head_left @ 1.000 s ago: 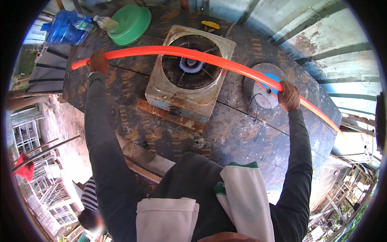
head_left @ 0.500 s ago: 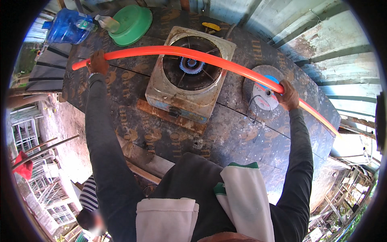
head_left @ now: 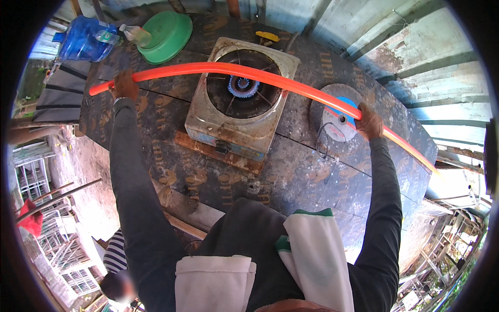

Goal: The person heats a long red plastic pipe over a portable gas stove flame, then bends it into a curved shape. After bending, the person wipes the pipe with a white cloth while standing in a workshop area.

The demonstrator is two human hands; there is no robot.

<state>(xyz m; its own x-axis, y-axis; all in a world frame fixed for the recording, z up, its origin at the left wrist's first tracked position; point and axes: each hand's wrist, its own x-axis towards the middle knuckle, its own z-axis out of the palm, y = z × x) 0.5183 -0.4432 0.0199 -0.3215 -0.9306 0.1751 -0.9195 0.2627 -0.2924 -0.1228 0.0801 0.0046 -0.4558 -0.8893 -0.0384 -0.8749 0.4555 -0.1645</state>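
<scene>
Dark tabletop (head_left: 296,184) | 2 hands (head_left: 125,86) (head_left: 369,122) grasping orange tube (head_left: 260,76) | stove (head_left: 236,106), disc (head_left: 335,129) partly hidden behind

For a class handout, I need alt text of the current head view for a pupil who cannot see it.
A person's left hand and right hand grip a long, curved orange tube over a stove with a lit blue flame. A blue bottle and a green basin sit at the upper left.
</scene>
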